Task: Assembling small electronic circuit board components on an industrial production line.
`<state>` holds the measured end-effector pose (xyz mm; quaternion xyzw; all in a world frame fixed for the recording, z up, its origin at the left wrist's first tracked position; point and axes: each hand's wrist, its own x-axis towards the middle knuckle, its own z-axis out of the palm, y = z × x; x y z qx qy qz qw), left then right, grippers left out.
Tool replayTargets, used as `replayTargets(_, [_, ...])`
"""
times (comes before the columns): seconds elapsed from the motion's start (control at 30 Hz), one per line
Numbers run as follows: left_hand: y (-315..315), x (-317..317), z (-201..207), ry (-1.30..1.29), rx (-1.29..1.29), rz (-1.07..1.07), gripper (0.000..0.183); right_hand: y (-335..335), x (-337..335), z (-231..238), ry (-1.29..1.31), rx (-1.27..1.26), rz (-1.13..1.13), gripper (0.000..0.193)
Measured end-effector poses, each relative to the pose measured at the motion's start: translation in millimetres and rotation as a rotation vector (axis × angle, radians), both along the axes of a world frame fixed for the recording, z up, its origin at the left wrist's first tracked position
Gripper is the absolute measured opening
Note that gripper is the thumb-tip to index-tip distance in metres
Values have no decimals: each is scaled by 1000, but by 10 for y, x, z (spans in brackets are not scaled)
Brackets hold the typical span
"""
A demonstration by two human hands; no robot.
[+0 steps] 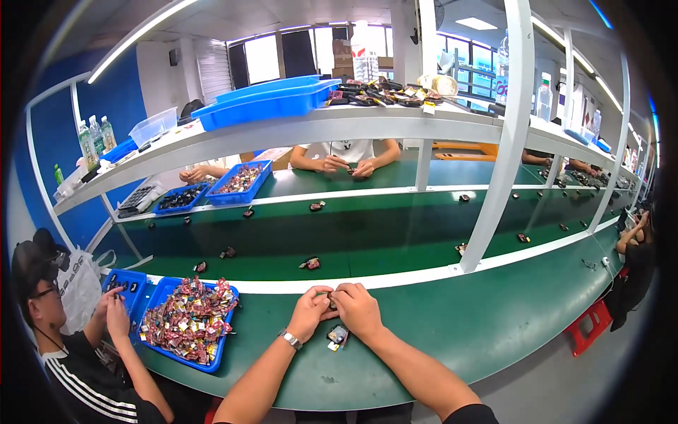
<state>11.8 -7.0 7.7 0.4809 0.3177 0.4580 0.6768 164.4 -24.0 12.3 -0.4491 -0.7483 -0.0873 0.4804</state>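
Left hand (309, 311) and right hand (358, 309) meet, fingertips pinching a small dark piece (332, 304), mostly hidden; a grey-and-black rounded part with white-yellow tag (338, 334) lies at six o'clock on the green surface (438, 325), nearer the right hand, long axis roughly one-to-seven.

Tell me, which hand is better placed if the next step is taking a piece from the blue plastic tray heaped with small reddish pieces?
Left, probably: the left hand is nearer the tray, while the right hand would likely cross over the left. Both hold a small, mostly hidden dark object.
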Motion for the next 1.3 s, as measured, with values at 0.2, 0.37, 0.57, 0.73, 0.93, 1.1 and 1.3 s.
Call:
replayTargets(0.2, [4, 12, 14, 54, -3, 35, 24, 1, -8, 5, -45, -52, -17, 14])
replayTargets(0.37, [69, -58, -108, -27, 4, 44, 24, -19, -4, 57, -23, -176, 177, 33])
replayTargets(0.57, [145, -95, -192, 285, 380, 411, 21, 508, 133, -48, 124, -215, 29, 29])
replayTargets(0.73, [275, -232, -123, 462, 364, 606, 10, 1091, 577, -209, 154, -288, -263, 33])
replayTargets(0.93, [262, -323, -111, 514, 331, 644, 9, 1072, -20, -89, -76, -335, -271, 60])
replayTargets(1.1, [307, -249, -104, 496, 349, 635, 9, 1253, -241, -133, 21, -474, -265, 54])
replayTargets(1.3, [367, -377, -276, 409, 329, 624, 18, 817, -98, -87, 387, -615, 206, 58])
